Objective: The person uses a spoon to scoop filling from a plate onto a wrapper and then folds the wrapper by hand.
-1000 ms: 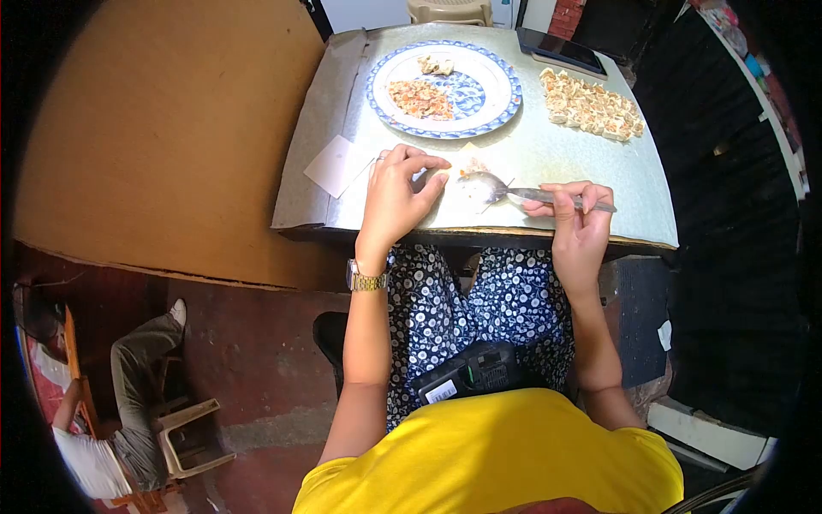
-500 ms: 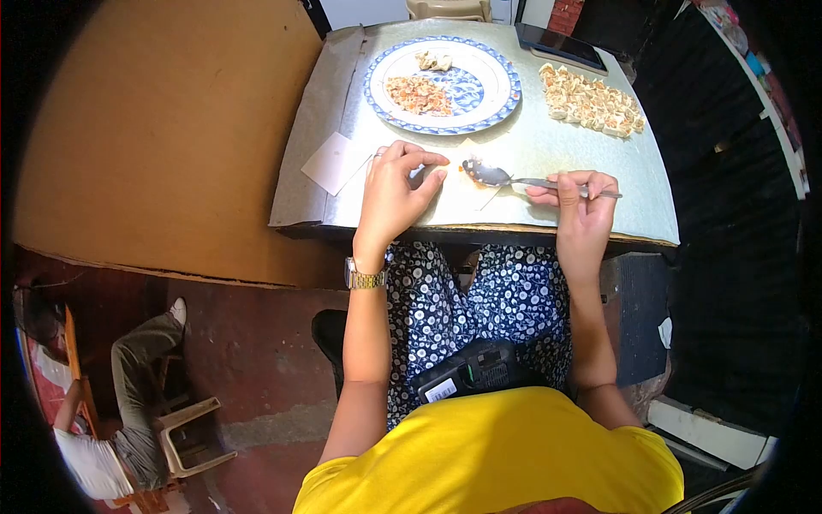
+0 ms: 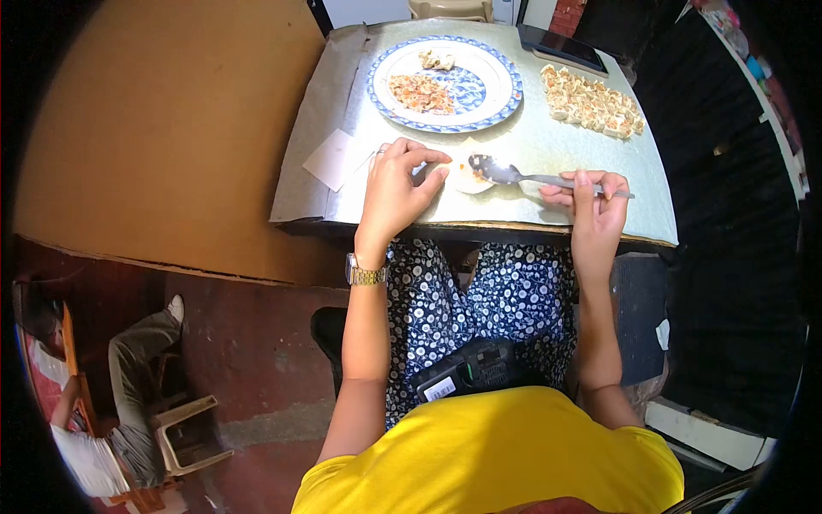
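My right hand (image 3: 595, 201) grips the handle of a metal spoon (image 3: 497, 170), whose bowl rests over a pale dumpling wrapper (image 3: 469, 182) with a bit of orange filling on it. At the wrapper's left edge, the thumb and index fingertip of my left hand (image 3: 398, 184) close in on the sheet; the exact contact is hard to make out. Beyond the hands stands a blue-rimmed oval plate (image 3: 402, 120), holding chopped orange-and-white filling (image 3: 421, 92) and a small pale clump of wrapper or dough (image 3: 437, 60).
Several filled dumplings (image 3: 591, 103) sit in rows at the table's right. A dark tablet or phone (image 3: 561, 47) lies at the back right corner. Left of my left hand is a pale square sheet (image 3: 330, 160). A seated person (image 3: 128, 420) and a stool (image 3: 193, 433) are at lower left.
My right hand and the spoon's handle have shifted slightly right. The spoon's bowl has turned and moved a little over the wrapper. My left hand stays almost in place.
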Available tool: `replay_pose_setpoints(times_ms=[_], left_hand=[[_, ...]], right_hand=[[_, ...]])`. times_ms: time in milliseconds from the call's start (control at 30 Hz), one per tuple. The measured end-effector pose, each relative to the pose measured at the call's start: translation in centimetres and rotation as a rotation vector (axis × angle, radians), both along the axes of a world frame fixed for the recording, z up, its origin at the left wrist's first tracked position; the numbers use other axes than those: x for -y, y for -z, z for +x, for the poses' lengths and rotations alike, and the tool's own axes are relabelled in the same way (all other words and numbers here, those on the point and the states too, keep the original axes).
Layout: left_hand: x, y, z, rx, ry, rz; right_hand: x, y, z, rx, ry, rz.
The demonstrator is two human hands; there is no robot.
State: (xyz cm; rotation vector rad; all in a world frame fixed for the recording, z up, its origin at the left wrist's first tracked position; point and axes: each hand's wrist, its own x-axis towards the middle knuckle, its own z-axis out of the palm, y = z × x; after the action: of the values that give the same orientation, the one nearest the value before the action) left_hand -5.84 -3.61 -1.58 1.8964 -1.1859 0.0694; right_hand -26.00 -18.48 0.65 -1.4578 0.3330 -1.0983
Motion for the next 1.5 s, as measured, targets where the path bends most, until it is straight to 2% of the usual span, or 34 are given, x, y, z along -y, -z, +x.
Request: replay_pose_setpoints(times_ms=[200, 300, 533, 667, 767, 800, 933, 1067, 1367, 1500], left_hand=[[0.0, 0.2, 0.1, 0.001, 0.0, -0.013], [0.0, 0.0, -0.1, 0.006, -0.007, 0.009], [0.1, 0.4, 0.1, 0.013, 0.006, -0.04], [0.1, 0.0, 0.0, 0.018, -0.003, -0.008], [0.1, 0.2, 0.1, -0.002, -0.001, -0.017], [0.1, 0.2, 0.1, -0.023, -0.001, -0.015], [0.2, 0.5, 0.1, -0.011, -0.001, -0.024], [0.1, 0.5, 0.1, -0.015, 0.0, -0.019], [0.1, 0.4, 0.0, -0.01, -0.001, -0.032], [0.1, 0.3, 0.1, 0.017, -0.002, -0.016]], right_hand=[[0.8, 1.0, 1.0, 0.011, 0.003, 0.079], [0.1, 1.1, 1.6, 0.013, 0.014, 0.027], [-1.6, 1.1, 1.6, -0.137, 0.1, -0.245], [-1.8, 1.5, 1.7, -0.068, 0.075, -0.348], [-2.0, 1.4, 1.4, -0.111, 0.072, -0.472], [-1.9, 1.1, 1.4, -0.134, 0.062, -0.451], [-1.4, 1.2, 1.3, 0.057, 0.034, -0.216], [-1.5, 0.8, 1.1, 0.027, 0.034, -0.148], [-2.4, 1.3, 1.7, -0.059, 0.059, -0.251], [-2.9, 1.8, 1.8, -0.057, 0.098, -0.417]])
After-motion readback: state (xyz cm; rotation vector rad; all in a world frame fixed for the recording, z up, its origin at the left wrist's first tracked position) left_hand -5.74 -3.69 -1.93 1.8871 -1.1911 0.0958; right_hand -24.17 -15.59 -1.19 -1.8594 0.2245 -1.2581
